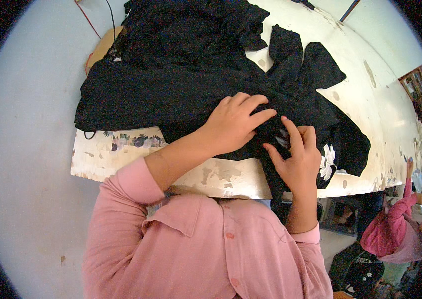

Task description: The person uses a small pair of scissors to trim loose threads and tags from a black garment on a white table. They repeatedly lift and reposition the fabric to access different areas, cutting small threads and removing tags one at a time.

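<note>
Black cloth (171, 94), seemingly a garment, lies spread and wrinkled over the table in front of me. My left hand (233, 124) rests on it palm down, its fingers apart and slightly bent. Beside it on the right, my right hand (298, 157) is at the cloth near the table's front edge, thumb and forefinger apart and the other fingers curled. A small pale grey patch (283, 138) shows between that thumb and forefinger; I cannot make out what it is. Just right of my right hand, a white flower-shaped piece (327, 162) sits against the black cloth.
The worn, pale tabletop (231, 182) has a curved front edge and a flower-patterned strip (136, 141) at the left. A brown piece like cardboard (103, 49) stands behind the cloth's left end. Far right, a person in pink (390, 229) sits near other things.
</note>
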Available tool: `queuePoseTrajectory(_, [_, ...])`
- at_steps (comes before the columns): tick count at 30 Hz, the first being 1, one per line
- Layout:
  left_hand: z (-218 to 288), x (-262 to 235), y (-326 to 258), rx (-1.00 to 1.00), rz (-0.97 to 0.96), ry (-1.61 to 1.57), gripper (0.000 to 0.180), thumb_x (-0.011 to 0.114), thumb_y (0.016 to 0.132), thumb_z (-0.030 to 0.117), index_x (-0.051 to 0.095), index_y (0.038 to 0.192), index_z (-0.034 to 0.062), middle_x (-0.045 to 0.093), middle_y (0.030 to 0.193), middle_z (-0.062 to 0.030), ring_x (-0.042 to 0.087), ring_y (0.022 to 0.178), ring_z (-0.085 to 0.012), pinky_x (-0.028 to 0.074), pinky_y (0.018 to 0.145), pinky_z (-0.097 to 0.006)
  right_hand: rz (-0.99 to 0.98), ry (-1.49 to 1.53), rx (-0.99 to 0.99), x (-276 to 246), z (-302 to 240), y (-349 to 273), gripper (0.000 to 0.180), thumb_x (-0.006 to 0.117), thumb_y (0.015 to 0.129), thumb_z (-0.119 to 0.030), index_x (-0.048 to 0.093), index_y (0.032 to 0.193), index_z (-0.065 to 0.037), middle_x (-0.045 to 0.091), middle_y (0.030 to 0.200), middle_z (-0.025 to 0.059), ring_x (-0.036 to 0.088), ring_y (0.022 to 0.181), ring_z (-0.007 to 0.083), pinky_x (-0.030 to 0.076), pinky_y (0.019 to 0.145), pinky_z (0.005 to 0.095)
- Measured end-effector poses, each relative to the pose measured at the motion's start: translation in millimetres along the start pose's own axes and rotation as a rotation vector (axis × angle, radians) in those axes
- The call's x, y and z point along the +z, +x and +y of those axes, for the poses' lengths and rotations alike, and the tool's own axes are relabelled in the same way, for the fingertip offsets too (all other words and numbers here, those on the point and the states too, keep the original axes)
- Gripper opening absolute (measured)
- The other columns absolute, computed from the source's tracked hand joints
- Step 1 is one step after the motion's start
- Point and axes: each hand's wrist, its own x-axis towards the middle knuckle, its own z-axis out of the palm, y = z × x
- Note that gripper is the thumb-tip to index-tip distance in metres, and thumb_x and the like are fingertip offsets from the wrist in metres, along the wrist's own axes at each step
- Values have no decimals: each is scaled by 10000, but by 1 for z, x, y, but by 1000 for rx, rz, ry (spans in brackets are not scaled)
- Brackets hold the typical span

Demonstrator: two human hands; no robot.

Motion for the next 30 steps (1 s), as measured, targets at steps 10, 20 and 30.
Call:
queuePoseTrajectory(10, [4,-26,29,-273,-147,-658,182,684,837,195,688,939,45,659,767,-84,606,660,-162,478,618,-289,159,233,30,-18,37,17,389,688,639,-19,653,1018,-97,621,958,100,629,818,299,510,694,345])
queuePoseTrajectory(20, [18,-30,36,-45,253,-334,155,777,702,47,658,802,54,623,731,-53,588,624,-166,473,576,-266,372,128,148,-54,25,24,435,597,876,-89,512,1294,-2,539,1043,189,565,893,317,468,801,334])
queuePoseTrajectory(30, [19,-28,36,389,324,-131,221,789,644,-6,669,824,43,614,724,-50,576,578,-181,447,480,-279,66,378,113,-58,-6,5,269,666,826,-71,647,1089,-20,651,926,148,641,727,287,504,616,324])
